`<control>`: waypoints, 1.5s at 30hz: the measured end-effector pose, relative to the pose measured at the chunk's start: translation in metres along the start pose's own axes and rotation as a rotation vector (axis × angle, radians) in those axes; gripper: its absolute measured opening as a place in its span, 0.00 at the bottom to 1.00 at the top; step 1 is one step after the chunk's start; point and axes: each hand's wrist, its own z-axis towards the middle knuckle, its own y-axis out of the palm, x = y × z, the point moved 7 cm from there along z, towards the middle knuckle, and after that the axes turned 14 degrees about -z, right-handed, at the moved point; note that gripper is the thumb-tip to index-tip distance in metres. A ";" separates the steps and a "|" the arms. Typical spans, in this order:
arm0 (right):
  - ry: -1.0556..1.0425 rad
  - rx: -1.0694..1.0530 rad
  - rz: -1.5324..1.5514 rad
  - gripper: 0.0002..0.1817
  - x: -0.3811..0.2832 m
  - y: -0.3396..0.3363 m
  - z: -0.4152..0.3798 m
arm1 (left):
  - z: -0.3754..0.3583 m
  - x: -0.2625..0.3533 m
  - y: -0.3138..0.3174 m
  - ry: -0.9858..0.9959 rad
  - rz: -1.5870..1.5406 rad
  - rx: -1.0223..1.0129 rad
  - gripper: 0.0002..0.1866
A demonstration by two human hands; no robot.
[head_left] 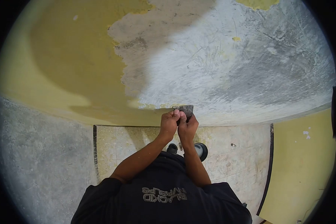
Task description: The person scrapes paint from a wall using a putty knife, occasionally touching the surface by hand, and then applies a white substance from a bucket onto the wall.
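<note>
A flat grey scraper blade [186, 109] lies against the lower part of the wall, at the edge of the yellow paint. My right hand [187, 124] is closed on the scraper from below and its right side. Close beside it, my left hand [170, 121] is closed, its thumb and fingertips at the scraper's left edge. The handle is hidden by the hands. Yellow paint [74, 63] covers the wall's left part, and bare grey-white plaster [205, 67] shows on the right.
A grey wall [41, 156] stands at the left and a yellow surface [302, 160] at the right. Below is a stained tiled floor [235, 156] with dark skirting strips. A round container [201, 151] is near my feet, partly hidden by my arm.
</note>
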 end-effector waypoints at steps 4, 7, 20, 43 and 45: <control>0.197 -0.151 0.285 0.13 0.005 0.009 -0.004 | -0.008 0.022 0.003 0.002 0.068 0.042 0.14; 0.454 -0.288 0.451 0.13 0.018 0.021 -0.016 | -0.011 0.025 0.003 0.004 0.114 0.038 0.15; 0.125 -0.103 0.210 0.14 0.001 0.006 -0.002 | -0.001 0.010 0.002 -0.017 -0.017 0.013 0.17; 0.005 -0.121 0.166 0.15 -0.014 -0.003 0.003 | -0.003 0.014 0.005 0.088 0.073 0.092 0.19; 0.180 -0.231 0.356 0.14 -0.009 0.007 0.003 | -0.003 0.031 0.010 0.100 0.075 0.095 0.19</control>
